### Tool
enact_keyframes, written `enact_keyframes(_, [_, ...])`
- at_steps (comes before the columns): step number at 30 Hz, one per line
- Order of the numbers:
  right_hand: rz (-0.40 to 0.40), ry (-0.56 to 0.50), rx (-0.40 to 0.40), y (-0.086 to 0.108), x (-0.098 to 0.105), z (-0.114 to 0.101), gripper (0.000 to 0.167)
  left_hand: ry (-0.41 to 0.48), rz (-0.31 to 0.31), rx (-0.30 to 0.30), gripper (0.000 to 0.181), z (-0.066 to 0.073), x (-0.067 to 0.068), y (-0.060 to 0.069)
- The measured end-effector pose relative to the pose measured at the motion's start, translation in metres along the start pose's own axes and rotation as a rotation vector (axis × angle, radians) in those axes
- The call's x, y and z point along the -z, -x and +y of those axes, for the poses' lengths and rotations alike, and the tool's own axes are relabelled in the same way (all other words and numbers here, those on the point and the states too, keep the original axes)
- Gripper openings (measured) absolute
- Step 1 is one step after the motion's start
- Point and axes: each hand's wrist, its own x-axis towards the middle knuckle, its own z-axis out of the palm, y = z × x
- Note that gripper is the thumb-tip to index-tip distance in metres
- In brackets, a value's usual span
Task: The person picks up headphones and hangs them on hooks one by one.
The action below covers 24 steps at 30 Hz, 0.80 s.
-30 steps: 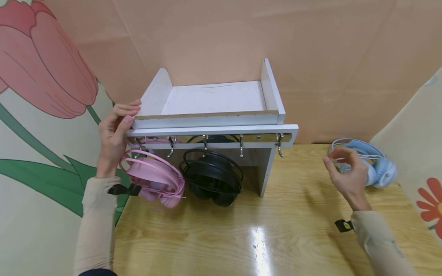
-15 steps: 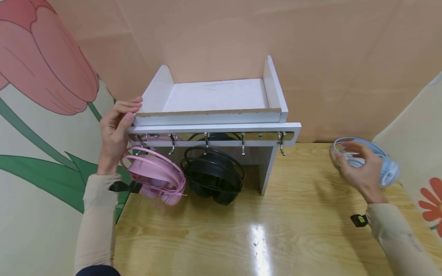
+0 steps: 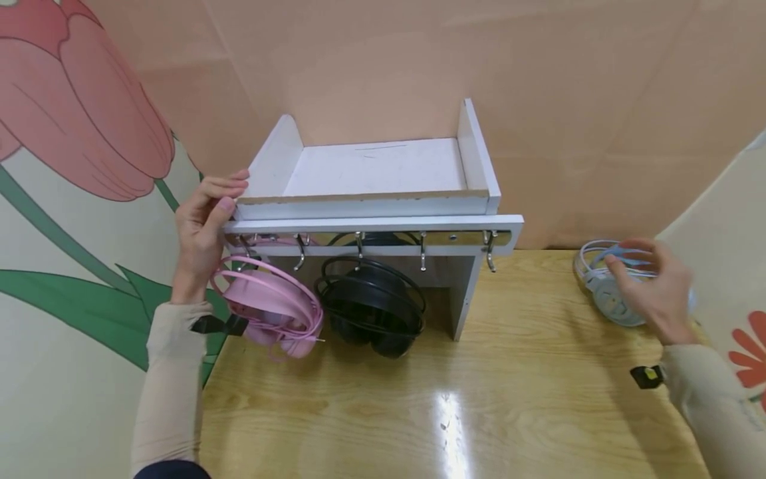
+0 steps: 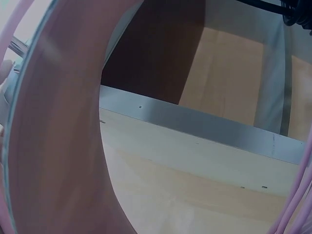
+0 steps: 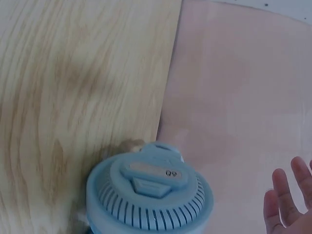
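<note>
Poised the right hand (image 3: 661, 287) over the blue headphones (image 5: 151, 190), on the counter (image 3: 526, 379) right of the white rack (image 3: 359, 210).

Spread thumb and fingers (image 5: 281, 189) apart in the right grip, pinching nothing that showed. Had the headphones just below that grip, jutting out on the side toward the rack. Clasped the rack's left front corner with the left hand (image 3: 202, 229), across the rack from the headphones and much the farther of the two. Aimed the headband (image 3: 579, 263) toward the rack and the wall (image 3: 598, 100) behind it, with the near ear cup (image 3: 616, 303) set forward of the band. Seemed to run lengthwise on a slant away from the rack, though partly hidden behind the right hand.
</note>
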Motion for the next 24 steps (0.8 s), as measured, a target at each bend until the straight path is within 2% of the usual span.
enact_keyframes(6, [0.014,0.035,0.011,-0.008,0.006,0.003,0.041,0.005,-0.001,-0.001,0.017,0.001,0.0,0.001])
enact_keyframes(13, [-0.007,0.073,0.012,-0.016,0.015,0.01,0.042,0.008,0.004,-0.01,0.016,0.0,-0.001,-0.002])
enact_keyframes(19, [-0.024,0.098,-0.018,-0.022,0.021,0.019,0.043,0.005,0.0,-0.005,0.016,0.0,-0.001,-0.001])
enact_keyframes(24, [-0.043,0.124,-0.03,-0.027,0.028,0.024,0.041,-0.055,-0.01,-0.025,0.018,0.0,0.0,-0.002])
